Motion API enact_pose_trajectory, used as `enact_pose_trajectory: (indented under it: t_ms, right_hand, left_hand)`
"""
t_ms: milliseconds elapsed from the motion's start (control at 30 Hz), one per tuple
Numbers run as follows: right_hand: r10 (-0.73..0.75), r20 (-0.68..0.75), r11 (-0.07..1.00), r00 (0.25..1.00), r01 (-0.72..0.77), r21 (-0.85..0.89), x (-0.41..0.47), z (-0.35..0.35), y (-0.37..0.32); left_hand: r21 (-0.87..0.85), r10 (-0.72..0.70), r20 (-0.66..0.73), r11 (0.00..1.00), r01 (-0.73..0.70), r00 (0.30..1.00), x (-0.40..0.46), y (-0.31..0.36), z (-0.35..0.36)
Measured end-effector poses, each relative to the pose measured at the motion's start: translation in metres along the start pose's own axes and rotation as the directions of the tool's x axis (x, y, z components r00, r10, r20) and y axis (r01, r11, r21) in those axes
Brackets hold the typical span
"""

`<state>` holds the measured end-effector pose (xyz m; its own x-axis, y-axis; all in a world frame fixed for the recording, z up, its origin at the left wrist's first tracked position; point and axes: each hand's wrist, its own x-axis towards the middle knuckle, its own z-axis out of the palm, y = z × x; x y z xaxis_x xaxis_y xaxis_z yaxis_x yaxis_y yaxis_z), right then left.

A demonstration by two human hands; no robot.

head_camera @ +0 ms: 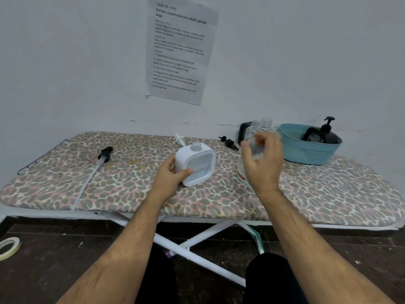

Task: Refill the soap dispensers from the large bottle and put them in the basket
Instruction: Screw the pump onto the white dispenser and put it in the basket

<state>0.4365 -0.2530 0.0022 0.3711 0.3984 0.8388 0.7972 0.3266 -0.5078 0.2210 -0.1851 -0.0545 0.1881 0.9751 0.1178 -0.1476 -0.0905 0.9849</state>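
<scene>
A white square soap dispenser (pixel 198 164) stands on the ironing board (pixel 109 189) with its neck uncapped. My left hand (pixel 169 174) grips its left side, thumb across the front. My right hand (pixel 263 163) curls round the large clear bottle (pixel 265 126), whose threaded neck is open and rises above my fingers; an orange label shows below my wrist. A black dispenser (pixel 243 130) with an open neck stands just behind the bottle. The teal basket (pixel 306 153) at the right holds a black dispenser (pixel 326 134) with its pump on.
Loose pumps lie on the board: a white one (pixel 179 138) behind the white dispenser, a black one (pixel 229 142) to its right, and a black one with a long tube (pixel 104 152) at the left. A tape roll (pixel 8 247) lies on the floor.
</scene>
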Motion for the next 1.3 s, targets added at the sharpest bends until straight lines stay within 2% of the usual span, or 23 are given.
enact_pose_trajectory:
  t_ms: [100,300,467,700,900,1300]
  right_hand:
    - [0.077,0.257,0.991,0.963,-0.101,0.082,-0.005,0.013,-0.011]
    - [0.286,0.501,0.917,0.817,-0.385,0.103,0.000,0.044,-0.015]
    - [0.372,0.548,0.869,0.749,-0.489,0.078,0.011,0.088,-0.011]
    - [0.424,0.637,0.839,0.644,-0.543,-0.010,0.030,0.166,0.002]
    - [0.450,0.626,0.856,0.637,-0.508,-0.099,0.038,0.217,0.021]
    - [0.513,0.713,0.839,0.477,-0.455,-0.299,0.046,0.279,0.044]
  left_hand:
    - [0.029,0.017,-0.005,0.999,-0.017,1.000,0.001,0.002,-0.006]
    - [0.040,0.014,-0.033,0.999,-0.013,0.999,0.003,0.006,-0.040]
    - [0.018,0.014,-0.073,1.000,-0.013,0.997,0.008,0.009,-0.063]
    - [-0.030,0.026,-0.074,0.999,-0.028,0.997,0.011,-0.001,-0.073]
    - [-0.019,0.021,-0.078,1.000,-0.022,0.997,0.012,-0.005,-0.076]
    - [-0.034,0.004,-0.065,0.999,-0.007,0.998,0.015,-0.008,-0.079]
